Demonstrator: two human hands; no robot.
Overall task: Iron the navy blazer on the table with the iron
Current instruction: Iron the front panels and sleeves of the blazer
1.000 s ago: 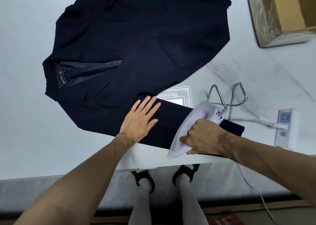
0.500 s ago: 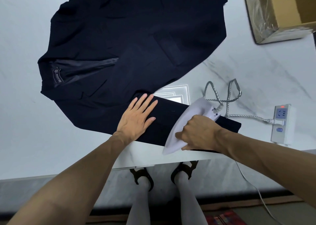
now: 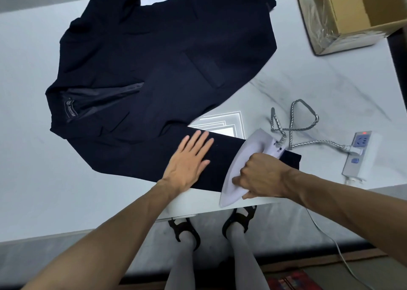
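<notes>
The navy blazer (image 3: 154, 69) is lying spread open on the white table (image 3: 33, 157), one sleeve (image 3: 221, 157) stretching along the near edge. The iron (image 3: 244, 164) is sitting on that sleeve, the right hand (image 3: 262, 175) keeping its grip clamped round the handle. The left hand (image 3: 189, 164) is pressing flat beside it, grip apart. The cord (image 3: 295, 122) is running to a power strip (image 3: 356, 155).

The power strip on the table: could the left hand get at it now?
Probably not easily. The left hand lies flat on the blazer sleeve, and the iron, with the right hand gripping it, sits between it and the power strip. It would have to cross over that arm.
</notes>
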